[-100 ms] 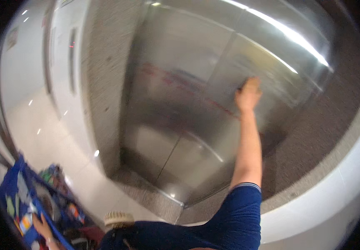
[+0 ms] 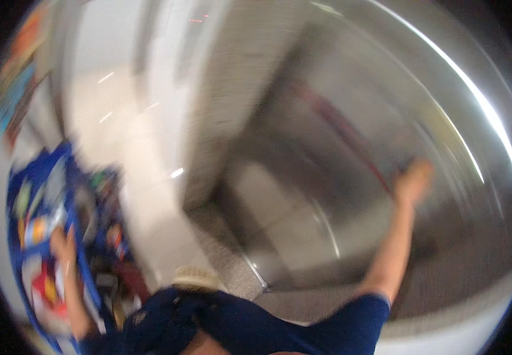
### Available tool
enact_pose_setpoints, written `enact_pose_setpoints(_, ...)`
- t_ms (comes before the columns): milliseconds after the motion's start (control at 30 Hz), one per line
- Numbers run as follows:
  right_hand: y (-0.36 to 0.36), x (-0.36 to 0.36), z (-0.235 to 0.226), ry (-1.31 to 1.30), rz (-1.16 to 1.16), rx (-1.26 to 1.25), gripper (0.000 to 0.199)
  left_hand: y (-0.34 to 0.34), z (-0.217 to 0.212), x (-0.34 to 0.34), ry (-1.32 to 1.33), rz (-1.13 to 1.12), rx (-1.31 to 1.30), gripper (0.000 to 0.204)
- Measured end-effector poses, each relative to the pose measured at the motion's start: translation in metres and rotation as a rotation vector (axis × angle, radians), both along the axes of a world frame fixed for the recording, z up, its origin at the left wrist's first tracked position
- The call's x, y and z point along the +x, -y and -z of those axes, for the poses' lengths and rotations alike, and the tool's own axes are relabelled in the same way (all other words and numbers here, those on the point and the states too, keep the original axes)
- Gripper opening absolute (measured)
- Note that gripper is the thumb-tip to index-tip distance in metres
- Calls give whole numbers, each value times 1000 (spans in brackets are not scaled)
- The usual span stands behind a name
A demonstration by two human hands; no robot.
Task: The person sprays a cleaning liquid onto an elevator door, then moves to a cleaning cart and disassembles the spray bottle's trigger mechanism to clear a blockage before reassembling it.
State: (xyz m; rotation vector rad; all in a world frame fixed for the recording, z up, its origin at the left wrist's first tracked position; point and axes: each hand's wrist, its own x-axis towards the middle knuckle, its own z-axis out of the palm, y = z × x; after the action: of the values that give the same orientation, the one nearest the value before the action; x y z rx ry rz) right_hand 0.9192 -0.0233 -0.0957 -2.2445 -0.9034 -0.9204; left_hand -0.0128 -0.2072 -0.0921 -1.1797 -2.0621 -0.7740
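The steel elevator door (image 2: 351,177) is filling the view ahead: heavy, rigid, slick, best pushed flat-palmed. Your right hand (image 2: 413,182) is reaching against it, finger state lost in blur. Your left hand (image 2: 62,244) is resting on the blue cart (image 2: 16,195), grip unclear.

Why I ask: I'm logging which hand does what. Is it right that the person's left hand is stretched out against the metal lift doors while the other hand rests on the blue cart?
Not quite: the sides are swapped. The head view shows the right hand stretched out at the metal lift doors, though blur hides whether it touches them, while the left hand rests on the blue cart.
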Motion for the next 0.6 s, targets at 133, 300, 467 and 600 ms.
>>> enact_pose_setpoints(133,123,145,-47,500,161,-274,66,-24,237,150,288,265,-109,40)
enact_pose_setpoints(300,49,141,-58,654,330,-310,73,46,233,172,407,174,41,33)
enact_pose_setpoints(467,15,195,32,923,128,-139,67,33,217,134,401,137,20,36)
enact_pose_setpoints(600,-13,112,91,213,-513,-400,73,9,234,102,370,267,-435,46)
